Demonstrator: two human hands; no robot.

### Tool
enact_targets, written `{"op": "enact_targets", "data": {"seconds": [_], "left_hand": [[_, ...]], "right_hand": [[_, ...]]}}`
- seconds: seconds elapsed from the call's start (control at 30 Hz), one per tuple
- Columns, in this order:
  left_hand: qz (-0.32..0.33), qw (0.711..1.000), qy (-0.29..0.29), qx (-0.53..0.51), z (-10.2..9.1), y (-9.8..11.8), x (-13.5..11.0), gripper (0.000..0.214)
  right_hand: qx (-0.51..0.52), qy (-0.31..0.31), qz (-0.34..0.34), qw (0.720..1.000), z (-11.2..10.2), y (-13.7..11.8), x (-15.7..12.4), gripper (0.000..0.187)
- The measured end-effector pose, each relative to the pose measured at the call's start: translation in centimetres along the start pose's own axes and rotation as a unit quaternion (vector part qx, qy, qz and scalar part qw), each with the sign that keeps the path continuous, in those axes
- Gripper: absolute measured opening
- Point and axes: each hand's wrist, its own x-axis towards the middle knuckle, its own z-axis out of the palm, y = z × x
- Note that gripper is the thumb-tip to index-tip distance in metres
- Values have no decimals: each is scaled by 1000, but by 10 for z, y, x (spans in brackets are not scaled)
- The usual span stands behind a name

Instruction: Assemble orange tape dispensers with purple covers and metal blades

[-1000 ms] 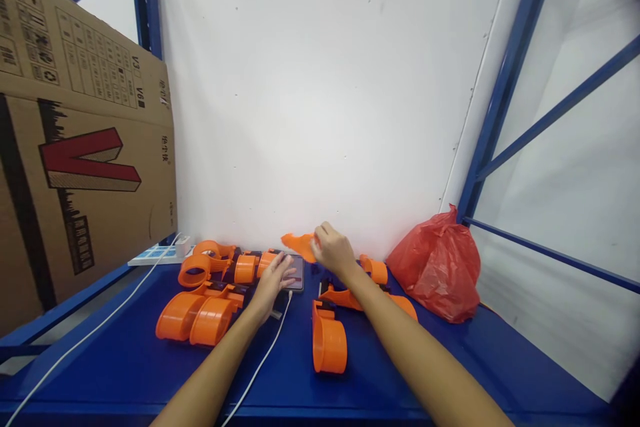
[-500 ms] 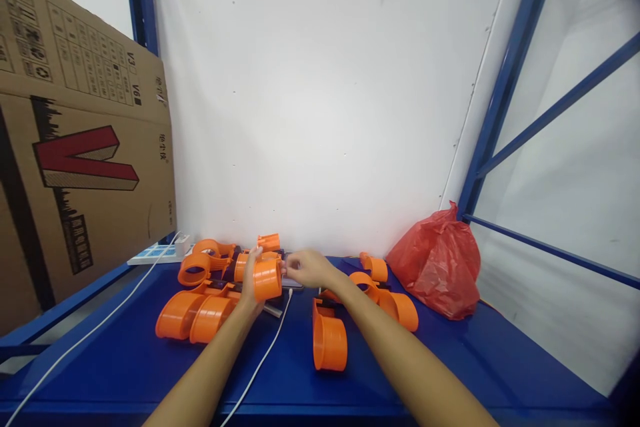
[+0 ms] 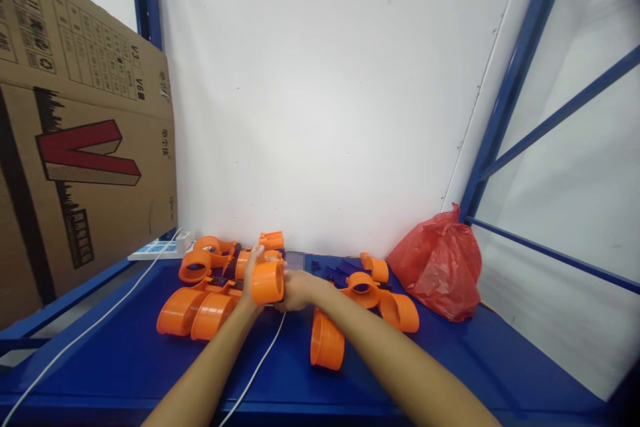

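Note:
My left hand (image 3: 253, 277) is closed around an orange plastic ring-shaped part (image 3: 267, 281), held above the blue table (image 3: 280, 373). Close against its right side is my right hand (image 3: 296, 289), fingers curled in. Its fingertips are partly hidden behind the ring, so what they grip does not show. A white cable (image 3: 273, 341) runs from beneath my right hand toward the front edge. Several similar orange rings (image 3: 213, 315) lie left of my hands, and another orange ring (image 3: 327, 343) lies below my right forearm.
A large cardboard box (image 3: 95, 147) stands at the left beside a power strip (image 3: 160, 250). More orange parts (image 3: 400, 312) and a red plastic bag (image 3: 440, 263) are at the right. Behind my hands lies a flat phone-like object (image 3: 295, 260). Blue posts (image 3: 505, 107) frame the white wall.
My right hand has moved down and nearer, from the ring's upper right edge to its lower right side. The phone-like object behind shows more. My left hand keeps hold of the ring.

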Motion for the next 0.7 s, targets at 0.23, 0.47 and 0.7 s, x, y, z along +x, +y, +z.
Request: {"op": "enact_targets", "data": {"seconds": [0.23,0.47,0.7], "left_hand": [[14,992,-85,87,-4,2,0,48],[62,978,-104,170,5,-9,-13,51],[37,979,-121,161,10,-11,-18,52]], "right_hand": [[85,150,75,982,-32,21,-25,14],[312,308,108,892,-62,54,-55,19],[261,306,71,913,-64,49,-66,24]]}}
